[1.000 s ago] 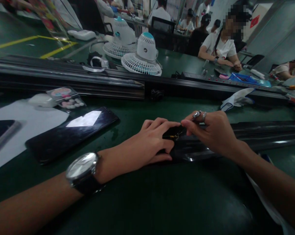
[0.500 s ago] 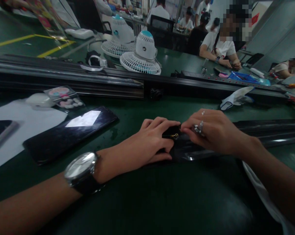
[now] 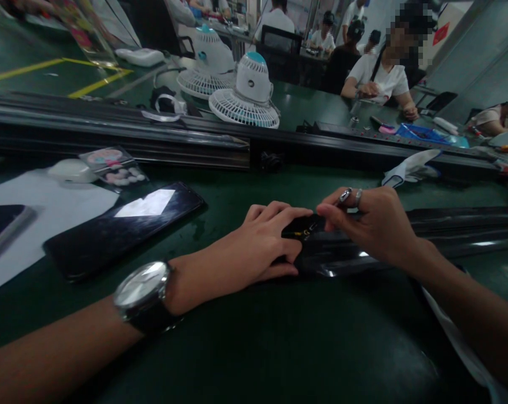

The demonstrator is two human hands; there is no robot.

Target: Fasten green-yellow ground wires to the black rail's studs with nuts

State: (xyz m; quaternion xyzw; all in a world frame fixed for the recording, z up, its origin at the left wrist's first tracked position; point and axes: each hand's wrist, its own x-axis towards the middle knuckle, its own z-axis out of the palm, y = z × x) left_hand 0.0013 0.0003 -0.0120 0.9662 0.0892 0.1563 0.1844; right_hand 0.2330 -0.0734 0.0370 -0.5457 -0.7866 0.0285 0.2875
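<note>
My left hand (image 3: 270,241), with a watch on the wrist, is closed around the left end of a long black plastic-wrapped strip (image 3: 338,255). Its forefinger lies along the far edge and its thumb along the near one. Between the fingers, a small gold-coloured metal part (image 3: 305,232) shows at the strip's end. Just right of it, my right hand (image 3: 367,221) is raised over the strip, thumb and forefinger pinched together. Whatever is in that pinch is too small or hidden to make out. Rings are on the right fingers.
A dark glossy panel (image 3: 152,233) and white paper (image 3: 81,196) lie to the left. Long black profiles (image 3: 152,143) run across behind my hands, with a white glove (image 3: 413,168) at right. Two white fans (image 3: 251,92) stand beyond. A person (image 3: 380,76) sits across the table.
My right hand has turned and lifted slightly to the right, away from the small metal part, uncovering more of the strip's end. My left hand keeps its hold.
</note>
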